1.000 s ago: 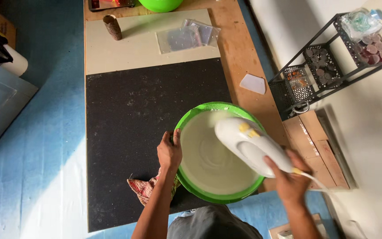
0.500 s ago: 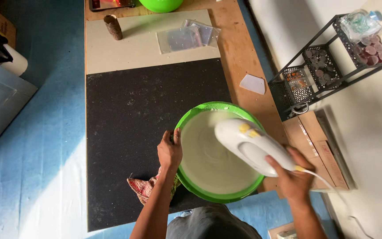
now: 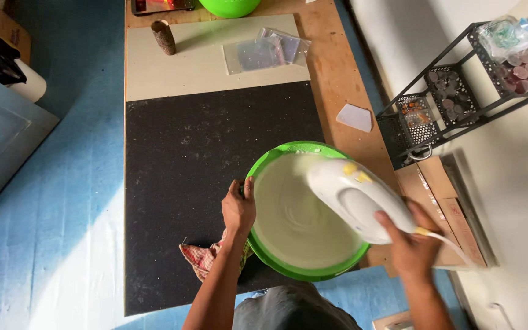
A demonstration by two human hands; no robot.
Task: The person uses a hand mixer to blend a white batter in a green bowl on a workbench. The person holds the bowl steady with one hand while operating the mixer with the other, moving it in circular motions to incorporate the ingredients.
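Lower centre of the frame, the green bowl [image 3: 264, 162] sits right at the near edge of the tabletop [image 3: 337, 73], its rim hanging close to the blue floor [image 3: 62, 214] below. The left hand [image 3: 238, 209] clamps the bowl's left rim, thumb over the lip, grip closed on it. The right hand [image 3: 407, 244], at the lower right, wraps the handle of a white hand mixer [image 3: 355, 198], grip closed tight around it; the mixer's body leans over the bowl's right half, hiding its beaters. A white cord [image 3: 453, 247] trails off toward the lower right.

Inside, pale creamy batter [image 3: 294, 214] fills the bowl, smooth and glossy with faint swirl rings.

Room to move: the black, grainy mat [image 3: 203, 159] spreads wide and bare to the left and above the bowl. Beyond it, a smooth cream board [image 3: 184, 67] carries a short brown bark-like cylinder [image 3: 165, 36] and clear plastic bags [image 3: 264, 52]. To the right it's tighter: a strip of bare wood, a pale flat scraper [image 3: 354, 116], then a black wire rack [image 3: 459, 91] just off the tabletop's edge. A red checked cloth [image 3: 206, 256] is tucked under the bowl's left side, by the wrist.
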